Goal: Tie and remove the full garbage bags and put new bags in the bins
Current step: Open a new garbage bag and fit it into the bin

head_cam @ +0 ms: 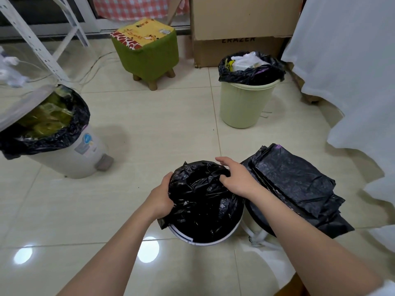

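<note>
On the floor at far left, a pedal bin (pixel 85 154) holds a full black bag, likely light but bulky; gather it at the rim fold. At centre the left hand (pixel 162 197) curls its grip round the rim of the new bag (pixel 203 201) in the white bin (pixel 213 240). The film looks thin, soft and slippery, so pinch it at the edge. The right hand (pixel 237 178) pinches the far rim. Spare bags (pixel 295 180) lie just beside; the green bin (pixel 243 103) behind is full.
</note>
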The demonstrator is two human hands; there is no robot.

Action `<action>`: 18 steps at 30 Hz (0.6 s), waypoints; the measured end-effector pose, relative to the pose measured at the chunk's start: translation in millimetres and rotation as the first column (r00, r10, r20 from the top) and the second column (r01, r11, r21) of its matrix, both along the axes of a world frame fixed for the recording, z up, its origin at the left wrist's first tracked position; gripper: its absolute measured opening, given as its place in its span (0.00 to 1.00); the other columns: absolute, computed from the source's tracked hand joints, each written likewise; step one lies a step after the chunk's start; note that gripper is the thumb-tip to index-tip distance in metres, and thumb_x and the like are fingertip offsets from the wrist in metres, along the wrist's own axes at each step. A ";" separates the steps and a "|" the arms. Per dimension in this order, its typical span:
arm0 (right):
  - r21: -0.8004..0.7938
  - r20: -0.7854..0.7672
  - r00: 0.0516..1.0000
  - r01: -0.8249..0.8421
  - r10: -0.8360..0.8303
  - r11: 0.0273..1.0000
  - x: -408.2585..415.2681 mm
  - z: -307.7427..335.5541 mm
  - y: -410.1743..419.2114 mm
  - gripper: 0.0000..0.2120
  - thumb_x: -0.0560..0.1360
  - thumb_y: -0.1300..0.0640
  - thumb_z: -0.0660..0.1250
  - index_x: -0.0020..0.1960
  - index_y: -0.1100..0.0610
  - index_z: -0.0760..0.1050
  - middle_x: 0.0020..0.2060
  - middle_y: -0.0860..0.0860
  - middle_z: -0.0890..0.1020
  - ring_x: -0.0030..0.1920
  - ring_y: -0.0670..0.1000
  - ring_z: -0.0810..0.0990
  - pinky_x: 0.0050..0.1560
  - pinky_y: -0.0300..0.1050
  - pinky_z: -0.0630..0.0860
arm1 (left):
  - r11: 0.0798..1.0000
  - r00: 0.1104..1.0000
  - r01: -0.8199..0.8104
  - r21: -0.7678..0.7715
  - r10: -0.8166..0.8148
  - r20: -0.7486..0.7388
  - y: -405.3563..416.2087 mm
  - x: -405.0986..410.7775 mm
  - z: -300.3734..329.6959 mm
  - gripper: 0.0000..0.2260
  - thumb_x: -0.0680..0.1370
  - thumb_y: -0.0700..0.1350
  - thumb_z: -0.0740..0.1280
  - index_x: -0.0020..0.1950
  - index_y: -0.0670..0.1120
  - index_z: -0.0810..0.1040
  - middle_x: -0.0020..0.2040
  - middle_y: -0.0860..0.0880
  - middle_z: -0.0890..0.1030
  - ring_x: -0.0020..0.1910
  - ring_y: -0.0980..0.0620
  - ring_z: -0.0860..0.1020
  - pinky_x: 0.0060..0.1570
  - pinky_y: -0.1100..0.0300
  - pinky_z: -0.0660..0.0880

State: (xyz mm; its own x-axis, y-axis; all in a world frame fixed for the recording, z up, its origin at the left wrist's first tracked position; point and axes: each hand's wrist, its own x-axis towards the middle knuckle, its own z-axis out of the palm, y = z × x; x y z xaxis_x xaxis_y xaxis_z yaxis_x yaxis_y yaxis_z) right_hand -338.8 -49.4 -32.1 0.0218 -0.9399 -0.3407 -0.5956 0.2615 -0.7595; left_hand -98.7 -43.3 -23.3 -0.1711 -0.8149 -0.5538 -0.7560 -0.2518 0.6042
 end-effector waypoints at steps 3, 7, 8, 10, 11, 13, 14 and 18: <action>0.051 -0.104 0.993 -0.051 0.056 0.997 -4.1 6.6 6.0 0.29 0.77 0.58 0.63 0.76 0.47 0.59 0.70 0.52 0.71 0.31 0.38 0.75 0.32 0.30 0.69 | 0.997 0.997 -0.075 -0.019 0.074 -0.017 2.8 0.2 -2.5 0.32 0.76 0.34 0.57 0.77 0.54 0.54 0.54 0.48 0.75 0.51 0.47 0.74 0.46 0.60 0.70; 0.173 0.058 0.995 -0.084 0.075 0.981 -6.1 6.9 14.9 0.35 0.76 0.57 0.67 0.77 0.43 0.55 0.75 0.50 0.64 0.70 0.51 0.69 0.59 0.38 0.66 | 0.965 0.972 -0.232 0.122 0.235 -0.010 7.3 -0.6 -8.3 0.26 0.77 0.36 0.58 0.73 0.51 0.54 0.48 0.46 0.74 0.41 0.47 0.74 0.30 0.60 0.71; 0.171 0.148 0.989 -0.053 0.028 0.984 -4.5 6.7 15.3 0.35 0.76 0.58 0.68 0.77 0.41 0.56 0.75 0.49 0.63 0.74 0.52 0.64 0.64 0.42 0.64 | 0.936 0.957 -0.284 0.209 0.290 0.001 9.2 -1.0 -6.7 0.24 0.78 0.36 0.59 0.70 0.49 0.55 0.46 0.45 0.73 0.37 0.47 0.73 0.26 0.60 0.71; 0.183 0.289 0.952 0.051 -0.103 0.982 -0.7 6.6 14.9 0.32 0.77 0.60 0.67 0.75 0.41 0.59 0.74 0.50 0.65 0.74 0.52 0.64 0.71 0.49 0.64 | 0.879 0.930 -0.354 0.319 0.366 0.025 10.6 -0.3 -2.8 0.22 0.77 0.37 0.64 0.66 0.45 0.57 0.48 0.43 0.73 0.37 0.46 0.74 0.27 0.56 0.74; 0.191 0.299 0.942 0.098 -0.153 0.977 0.1 6.4 16.1 0.31 0.77 0.60 0.66 0.75 0.43 0.60 0.73 0.51 0.67 0.72 0.52 0.67 0.71 0.51 0.66 | 0.883 0.930 -0.358 0.303 0.365 0.036 9.2 0.8 -2.0 0.24 0.77 0.38 0.67 0.67 0.44 0.57 0.52 0.43 0.74 0.42 0.45 0.76 0.32 0.54 0.76; 0.154 0.164 0.974 0.132 -0.157 0.979 0.8 7.8 23.3 0.30 0.78 0.58 0.66 0.76 0.46 0.58 0.73 0.53 0.67 0.72 0.53 0.67 0.69 0.47 0.67 | 0.936 0.945 -0.327 0.129 0.320 0.074 2.5 5.9 -3.4 0.30 0.76 0.41 0.69 0.72 0.43 0.56 0.62 0.41 0.71 0.53 0.43 0.75 0.45 0.54 0.74; 0.117 0.075 0.987 0.136 -0.145 0.984 0.0 8.1 29.1 0.30 0.78 0.58 0.66 0.77 0.48 0.58 0.74 0.54 0.66 0.73 0.54 0.66 0.67 0.45 0.66 | 0.952 0.950 -0.304 0.033 0.301 0.079 -0.6 8.1 -3.5 0.32 0.76 0.41 0.67 0.75 0.43 0.54 0.66 0.41 0.69 0.57 0.43 0.74 0.50 0.55 0.72; 0.091 0.032 0.991 0.126 -0.130 0.988 2.2 11.1 55.0 0.31 0.78 0.57 0.66 0.77 0.49 0.57 0.71 0.53 0.70 0.70 0.52 0.70 0.63 0.41 0.66 | 0.941 0.940 -0.330 0.081 0.335 -0.065 -4.5 12.0 -3.1 0.33 0.75 0.38 0.63 0.77 0.49 0.53 0.61 0.47 0.72 0.53 0.48 0.76 0.47 0.58 0.75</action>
State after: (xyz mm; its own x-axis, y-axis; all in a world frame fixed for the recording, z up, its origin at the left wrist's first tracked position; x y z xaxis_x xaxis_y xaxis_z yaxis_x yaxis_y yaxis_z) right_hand -336.7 5.6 -21.0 -0.0822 -0.9018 -0.4243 -0.5240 0.4013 -0.7513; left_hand -86.7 -47.7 -26.4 0.0590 -0.7936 -0.6056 -0.5739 -0.5233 0.6299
